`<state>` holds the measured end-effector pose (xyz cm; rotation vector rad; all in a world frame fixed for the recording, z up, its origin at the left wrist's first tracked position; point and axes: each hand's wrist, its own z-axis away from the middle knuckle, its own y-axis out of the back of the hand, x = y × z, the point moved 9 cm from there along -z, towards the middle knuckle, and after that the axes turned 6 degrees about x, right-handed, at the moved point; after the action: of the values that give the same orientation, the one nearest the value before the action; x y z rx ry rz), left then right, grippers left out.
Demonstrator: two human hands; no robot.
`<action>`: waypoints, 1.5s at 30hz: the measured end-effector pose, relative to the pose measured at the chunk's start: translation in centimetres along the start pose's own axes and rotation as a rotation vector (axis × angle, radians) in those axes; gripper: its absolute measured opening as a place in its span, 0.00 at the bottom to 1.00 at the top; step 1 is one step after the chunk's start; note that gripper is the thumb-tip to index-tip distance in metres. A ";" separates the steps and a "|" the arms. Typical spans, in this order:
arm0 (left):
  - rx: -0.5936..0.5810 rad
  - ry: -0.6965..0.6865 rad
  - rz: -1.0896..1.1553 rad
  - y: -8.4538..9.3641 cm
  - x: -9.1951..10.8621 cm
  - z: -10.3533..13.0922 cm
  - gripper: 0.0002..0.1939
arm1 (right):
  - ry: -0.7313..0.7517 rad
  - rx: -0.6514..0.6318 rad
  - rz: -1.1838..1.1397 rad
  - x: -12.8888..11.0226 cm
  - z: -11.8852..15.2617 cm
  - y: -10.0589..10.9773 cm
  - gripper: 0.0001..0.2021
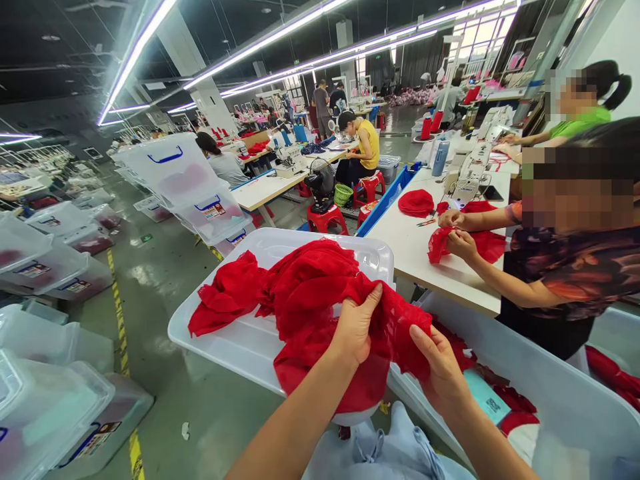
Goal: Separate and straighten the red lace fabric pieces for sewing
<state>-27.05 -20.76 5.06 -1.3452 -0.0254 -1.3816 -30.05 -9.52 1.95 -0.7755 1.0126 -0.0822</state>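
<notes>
A red lace-edged cloth (400, 327) is stretched between my two hands. My left hand (357, 327) pinches it between thumb and fingers near the middle of the view. To the right, my right hand (440, 363) grips the cloth's lace edge, thumb on top. Part of the red fabric hangs down over the front edge of a white plastic lid (225, 353). More red pieces (227, 293) lie bunched on that lid, to the left of and behind my hands.
An open plastic bin (575, 407) with red pieces and a light blue packet stands at the lower right. Beyond it, a person sews red cloth at a white table (415, 250). Stacked boxes (165, 173) stand at the left.
</notes>
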 end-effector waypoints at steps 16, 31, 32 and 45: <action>0.118 -0.002 0.012 -0.3 -0.6 -2.5 0.22 | 0.392 -0.191 0.539 -1.0 2.1 -3.3 0.24; -0.125 0.630 -0.056 -0.8 -3.6 1.9 0.11 | 0.026 0.130 0.005 -2.3 0.0 -0.4 0.17; -0.135 0.614 -0.072 -0.7 -3.4 2.1 0.09 | 0.018 0.141 -0.006 -2.3 0.0 -0.2 0.17; -0.199 0.366 -0.105 -1.2 -3.0 2.5 0.18 | 0.008 0.077 -0.014 -1.9 0.5 0.2 0.16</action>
<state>-27.18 -16.69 4.62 -1.2457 0.2965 -1.7389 -30.78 -8.34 3.31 -0.7125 1.0065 -0.1354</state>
